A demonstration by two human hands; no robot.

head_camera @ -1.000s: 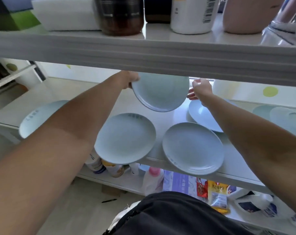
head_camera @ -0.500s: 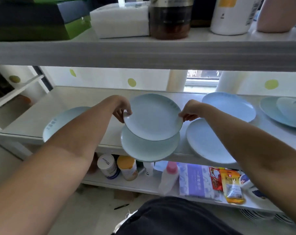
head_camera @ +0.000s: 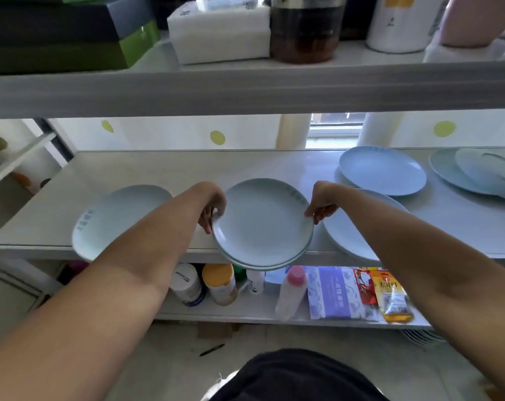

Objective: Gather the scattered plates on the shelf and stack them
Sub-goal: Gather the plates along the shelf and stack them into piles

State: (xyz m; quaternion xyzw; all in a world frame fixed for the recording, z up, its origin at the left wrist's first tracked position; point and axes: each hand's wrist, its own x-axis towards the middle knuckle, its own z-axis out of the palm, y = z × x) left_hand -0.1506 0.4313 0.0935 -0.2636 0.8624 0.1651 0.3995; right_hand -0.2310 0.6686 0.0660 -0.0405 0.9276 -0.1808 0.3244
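I see my left hand (head_camera: pixel 213 208) curled over the left rim of a round, pale blue glazed plate (head_camera: pixel 263 219), fingers tucked under the edge and thumb on top. My right hand (head_camera: pixel 322 202) pinches the opposite rim between thumb and fingertips. So the plate sits squarely between the two hands, gripped on both sides. It lies on a second pale blue plate of the same shape (head_camera: pixel 270 263), whose rim shows as a thin crescent beneath its near edge; both overhang the front lip of the white, smooth middle shelf (head_camera: pixel 164 175). I cannot tell whether the upper plate's full weight is resting on the lower one.

To the left, partly hidden by my left forearm, lies another pale, shallow round plate with small printed marks near its rim (head_camera: pixel 115 215), also jutting past the shelf front. Just right of my right hand a further pale blue plate (head_camera: pixel 346 233) lies flat, mostly covered by my right forearm. Behind it, towards the back, a deeper blue round plate (head_camera: pixel 383 170) lies flat. At the far right, a greenish-blue plate (head_camera: pixel 448 172) carries a whitish, glossy dish (head_camera: pixel 482 166) on it.

All the plates look smooth and shiny, like glazed ceramic, with low raised rims.
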